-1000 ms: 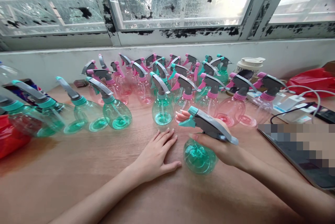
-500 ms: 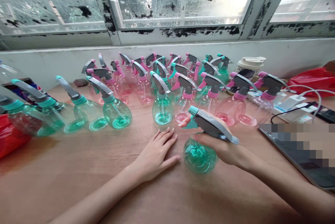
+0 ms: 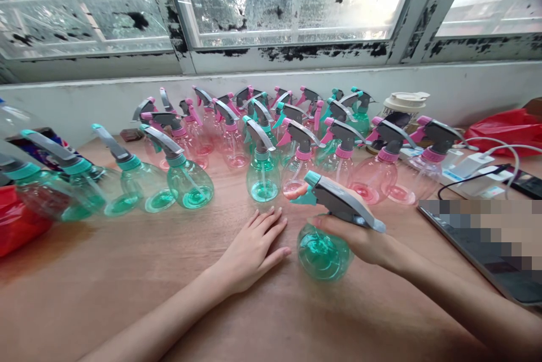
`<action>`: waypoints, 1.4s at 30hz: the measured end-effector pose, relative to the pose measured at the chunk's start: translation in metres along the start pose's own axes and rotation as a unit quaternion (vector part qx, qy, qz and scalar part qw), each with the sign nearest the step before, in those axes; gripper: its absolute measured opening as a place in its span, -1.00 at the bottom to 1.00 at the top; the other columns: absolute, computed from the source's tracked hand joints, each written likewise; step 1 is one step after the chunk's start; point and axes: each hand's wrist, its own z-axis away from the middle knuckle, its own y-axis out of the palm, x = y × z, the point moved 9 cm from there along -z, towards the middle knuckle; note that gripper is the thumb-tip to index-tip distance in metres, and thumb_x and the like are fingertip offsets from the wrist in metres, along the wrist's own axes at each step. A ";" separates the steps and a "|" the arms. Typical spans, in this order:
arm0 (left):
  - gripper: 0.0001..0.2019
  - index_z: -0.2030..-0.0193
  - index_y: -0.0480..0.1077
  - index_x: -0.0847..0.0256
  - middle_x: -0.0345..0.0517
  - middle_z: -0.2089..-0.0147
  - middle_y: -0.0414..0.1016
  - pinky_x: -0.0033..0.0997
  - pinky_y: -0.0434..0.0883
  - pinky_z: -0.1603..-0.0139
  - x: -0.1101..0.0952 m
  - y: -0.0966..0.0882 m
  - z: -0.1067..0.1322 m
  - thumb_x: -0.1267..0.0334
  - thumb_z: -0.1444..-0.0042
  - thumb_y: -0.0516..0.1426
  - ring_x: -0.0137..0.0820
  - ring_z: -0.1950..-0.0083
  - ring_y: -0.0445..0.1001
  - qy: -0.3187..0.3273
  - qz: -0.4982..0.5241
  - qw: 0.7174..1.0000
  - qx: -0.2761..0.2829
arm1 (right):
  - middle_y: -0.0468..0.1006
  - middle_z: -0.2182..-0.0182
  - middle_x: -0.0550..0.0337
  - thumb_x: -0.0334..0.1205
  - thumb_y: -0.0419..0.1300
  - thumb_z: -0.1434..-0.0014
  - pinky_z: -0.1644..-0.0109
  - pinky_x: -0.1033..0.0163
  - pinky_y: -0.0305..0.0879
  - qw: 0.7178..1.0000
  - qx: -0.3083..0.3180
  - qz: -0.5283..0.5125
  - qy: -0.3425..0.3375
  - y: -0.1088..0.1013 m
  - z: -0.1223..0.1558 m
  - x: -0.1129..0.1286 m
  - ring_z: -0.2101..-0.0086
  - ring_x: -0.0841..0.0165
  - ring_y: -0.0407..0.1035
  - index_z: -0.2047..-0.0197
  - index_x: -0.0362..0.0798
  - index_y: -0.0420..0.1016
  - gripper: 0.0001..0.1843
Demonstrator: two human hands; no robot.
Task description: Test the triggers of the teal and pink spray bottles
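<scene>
My right hand [image 3: 359, 238] is wrapped round the neck of a green spray bottle [image 3: 324, 254], with fingertips on its turquoise trigger. The bottle has a grey head and tilts a little; whether its base touches the table I cannot tell. My left hand [image 3: 254, 249] lies flat on the table, fingers stretched, palm down, holding nothing. Just beyond its fingertips stands another green spray bottle [image 3: 263, 178]. A pink spray bottle [image 3: 375, 178] stands behind my right hand.
Several pink and green spray bottles [image 3: 190, 181] stand in rows toward the window wall. At the right are a dark-screened tablet [image 3: 478, 254], white chargers [image 3: 483, 178] with cables, a lidded cup [image 3: 404, 105] and a red bag [image 3: 508, 130]. Another red bag [image 3: 21, 221] lies at the left edge.
The trigger of the held spray bottle has swung slightly outward to the left, along with my right fingertips. My left hand stays in place.
</scene>
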 end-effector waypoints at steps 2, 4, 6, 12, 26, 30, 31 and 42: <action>-0.45 -0.38 0.16 0.20 0.10 -0.44 0.08 0.06 0.02 -0.40 0.000 0.000 0.000 -0.07 -0.39 -0.07 -0.12 -0.46 0.00 -0.002 0.000 1.000 0.001 | 0.58 0.28 0.23 -0.40 0.10 -0.08 0.33 0.20 0.40 1.000 0.012 -0.007 0.000 0.002 0.000 -0.001 0.43 0.31 0.44 0.00 0.10 0.47 -0.58; -0.44 -0.38 0.16 0.23 0.11 -0.44 0.07 0.06 0.01 -0.41 0.001 0.000 0.000 -0.07 -0.40 -0.08 -0.12 -0.46 -0.01 -0.003 -0.003 1.000 0.004 | 0.60 0.26 0.21 -0.40 0.09 -0.09 0.16 0.12 0.43 1.000 0.018 -0.016 -0.001 0.004 0.000 -0.001 0.34 0.25 0.49 -0.08 0.08 0.44 -0.53; -0.43 -0.38 0.15 0.26 0.12 -0.44 0.06 0.06 0.01 -0.41 0.001 0.001 0.000 -0.07 -0.40 -0.09 -0.13 -0.46 -0.02 -0.001 -0.007 1.000 0.005 | 0.61 0.22 0.18 -0.41 0.09 -0.10 0.04 0.07 0.42 1.000 0.017 -0.022 0.000 0.004 0.000 -0.002 0.24 0.20 0.51 -0.12 0.05 0.41 -0.50; -0.45 -0.38 0.15 0.19 0.09 -0.44 0.07 0.07 0.02 -0.40 0.001 0.001 0.000 -0.07 -0.40 -0.08 -0.13 -0.46 -0.01 0.001 -0.003 1.000 -0.004 | 0.62 0.19 0.16 -0.40 0.10 -0.10 -0.01 0.03 0.41 1.000 0.012 -0.025 0.009 0.003 0.001 -0.006 0.21 0.18 0.52 -0.15 0.04 0.40 -0.48; -0.44 -0.38 0.15 0.24 0.12 -0.44 0.08 0.05 0.03 -0.40 0.001 0.001 0.000 -0.07 -0.39 -0.08 -0.13 -0.46 -0.01 0.000 -0.014 1.000 -0.002 | 0.58 0.04 0.20 -0.41 0.16 -0.15 -0.04 0.10 0.44 0.998 0.012 -0.051 -0.025 0.002 0.000 0.002 0.01 0.19 0.48 0.00 0.09 0.47 -0.63; -0.45 -0.36 0.18 0.25 0.13 -0.42 0.14 0.04 0.04 -0.40 0.000 0.000 0.000 -0.06 -0.39 -0.06 -0.12 -0.45 0.03 0.000 -0.013 1.000 -0.007 | 0.60 0.20 0.21 -0.23 0.23 -0.20 0.18 0.17 0.52 0.997 0.016 -0.076 0.018 0.004 0.001 -0.003 0.13 0.20 0.53 0.05 0.13 0.47 -0.77; -0.46 -0.35 0.19 0.23 0.12 -0.41 0.15 0.04 0.05 -0.40 0.000 -0.001 0.000 -0.06 -0.39 -0.06 -0.12 -0.45 0.04 0.000 -0.012 1.000 -0.007 | 0.59 0.21 0.21 -0.20 0.25 -0.20 0.22 0.19 0.51 0.997 0.014 -0.075 0.026 0.004 0.002 -0.004 0.17 0.21 0.53 0.07 0.13 0.47 -0.79; -0.47 -0.36 0.18 0.20 0.10 -0.42 0.14 0.05 0.05 -0.40 0.000 0.000 0.000 -0.05 -0.38 -0.03 -0.10 -0.45 0.03 -0.003 -0.008 1.000 -0.002 | 0.51 0.33 0.23 -0.11 0.21 -0.22 0.27 0.24 0.42 0.999 -0.010 -0.022 -0.034 -0.001 0.001 0.005 0.34 0.34 0.43 0.23 0.02 0.41 -0.86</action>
